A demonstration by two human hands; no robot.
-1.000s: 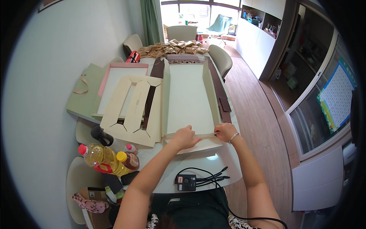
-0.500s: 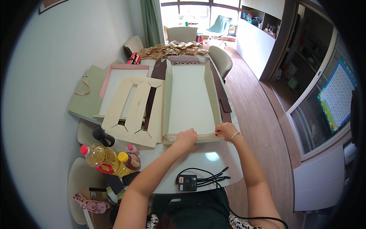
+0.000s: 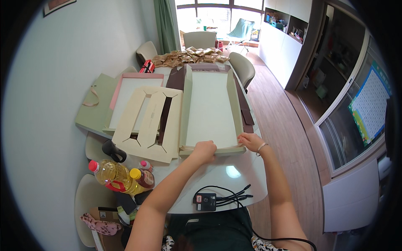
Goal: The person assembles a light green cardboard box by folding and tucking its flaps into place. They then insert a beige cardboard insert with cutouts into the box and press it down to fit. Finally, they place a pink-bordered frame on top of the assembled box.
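Note:
A long pale-green cardboard box (image 3: 183, 121) with a white bottom lies open on the table, its near side facing me. My left hand (image 3: 205, 151) closes over the middle of that near wall, fingers curled round its upper edge. At the near right corner, my right hand (image 3: 251, 142) pinches the cardboard where the near and right walls meet. Its fingertips are partly hidden by the fold. Dark brown cardboard (image 3: 247, 115) shows along the box's right side and behind it. A cream cut-out cardboard insert (image 3: 144, 144) lies to the left.
A pink-rimmed tray (image 3: 142, 75) and a green gift bag (image 3: 90, 111) lie left. Many small brown packets (image 3: 188, 56) cover the far end. An oil bottle (image 3: 113, 171), a yellow-capped bottle (image 3: 144, 179) and a black device with cables (image 3: 206, 201) are nearer me.
My right hand has shifted slightly up and to the right at the corner. My left hand stays on the near wall, almost unmoved.

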